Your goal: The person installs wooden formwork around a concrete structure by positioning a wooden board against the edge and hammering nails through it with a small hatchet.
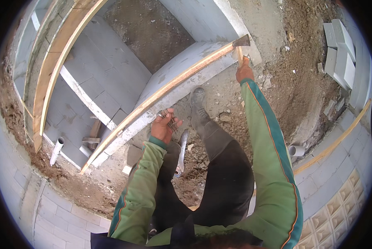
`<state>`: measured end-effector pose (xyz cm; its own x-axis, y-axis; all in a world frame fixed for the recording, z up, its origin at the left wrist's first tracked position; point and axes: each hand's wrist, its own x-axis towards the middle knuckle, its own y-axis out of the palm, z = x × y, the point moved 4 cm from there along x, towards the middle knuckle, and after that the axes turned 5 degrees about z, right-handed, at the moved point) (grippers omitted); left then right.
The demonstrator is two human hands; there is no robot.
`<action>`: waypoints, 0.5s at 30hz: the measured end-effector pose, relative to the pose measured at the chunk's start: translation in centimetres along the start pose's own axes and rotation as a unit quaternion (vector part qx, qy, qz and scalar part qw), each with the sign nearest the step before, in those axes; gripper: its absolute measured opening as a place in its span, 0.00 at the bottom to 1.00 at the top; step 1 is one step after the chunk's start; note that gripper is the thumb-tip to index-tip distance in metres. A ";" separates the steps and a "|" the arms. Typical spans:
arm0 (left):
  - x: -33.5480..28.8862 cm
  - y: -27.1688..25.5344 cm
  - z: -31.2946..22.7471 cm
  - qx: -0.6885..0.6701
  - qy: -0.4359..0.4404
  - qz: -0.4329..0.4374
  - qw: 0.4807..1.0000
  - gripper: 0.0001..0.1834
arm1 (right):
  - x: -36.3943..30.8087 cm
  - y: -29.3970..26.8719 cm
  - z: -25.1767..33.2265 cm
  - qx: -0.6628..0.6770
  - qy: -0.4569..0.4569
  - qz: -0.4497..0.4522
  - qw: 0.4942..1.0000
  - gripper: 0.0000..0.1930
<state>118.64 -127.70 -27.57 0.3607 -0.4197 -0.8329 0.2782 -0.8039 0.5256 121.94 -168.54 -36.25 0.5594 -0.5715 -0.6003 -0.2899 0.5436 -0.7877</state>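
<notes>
My right hand [244, 71] is closed around the wooden handle of a hatchet [241, 40]. Its dark metal head lies against the upper end of a long wooden board [181, 76]. That board runs along the top of a low block wall [231, 64]. My left hand [164, 126] is closed on several thin, dark nails [172, 121], close to the near side of the board and not touching it. Below it on the dirt lies a long, pale metal blade [182, 151], perhaps a saw; its far part is hard to make out.
Beyond the board is a block-walled pit [148, 33] with a dirt floor. Another board [55, 70] stands along the left wall. White pipes [57, 151] [296, 150] stick up at both sides. Pale blocks [339, 54] are stacked at right, near loose soil and rubble.
</notes>
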 end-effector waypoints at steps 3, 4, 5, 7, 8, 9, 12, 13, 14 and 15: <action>-3.5 1.1 -0.4 0.022 -0.014 -0.032 0.999 0.09 | 0.8 -1.4 1.1 -0.038 -0.014 0.019 0.999 0.28; -4.1 1.4 -0.7 0.043 -0.020 -0.052 0.998 0.09 | 1.0 -1.4 0.5 -0.033 -0.010 0.021 0.999 0.28; -4.6 1.6 -1.1 0.050 -0.005 -0.058 0.997 0.10 | 1.0 -1.2 0.9 -0.044 0.001 0.053 0.998 0.29; -4.4 2.9 -1.3 0.055 0.004 -0.078 0.995 0.10 | 1.4 -1.3 -0.1 -0.071 0.007 0.081 0.994 0.30; -4.0 3.7 -1.2 0.056 0.017 -0.100 0.993 0.09 | 1.7 -1.6 -0.7 -0.068 0.008 0.082 0.994 0.30; -3.5 4.6 -1.1 0.072 0.034 -0.106 0.991 0.09 | 1.6 -1.6 -1.0 -0.065 0.005 0.097 0.993 0.30; -1.2 7.3 -0.3 0.079 0.076 -0.116 0.987 0.07 | 1.0 -3.0 0.1 -0.032 -0.014 0.159 0.987 0.30; -0.1 9.5 0.2 0.076 0.066 -0.146 0.984 0.06 | 1.3 -3.7 -0.1 -0.028 -0.011 0.155 0.987 0.30; 1.4 11.9 0.4 0.081 0.066 -0.145 0.984 0.06 | 1.4 -3.9 -0.2 -0.022 -0.015 0.170 0.985 0.28; 2.8 13.7 0.5 0.094 0.059 -0.167 0.980 0.05 | 1.3 -3.9 -0.6 -0.015 -0.017 0.190 0.982 0.27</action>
<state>123.00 -140.14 -22.73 0.3814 -0.0773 -0.9212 0.2326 -0.9564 0.1765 123.38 -171.80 -34.02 0.4324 -0.3101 -0.8467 -0.5054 0.6943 -0.5124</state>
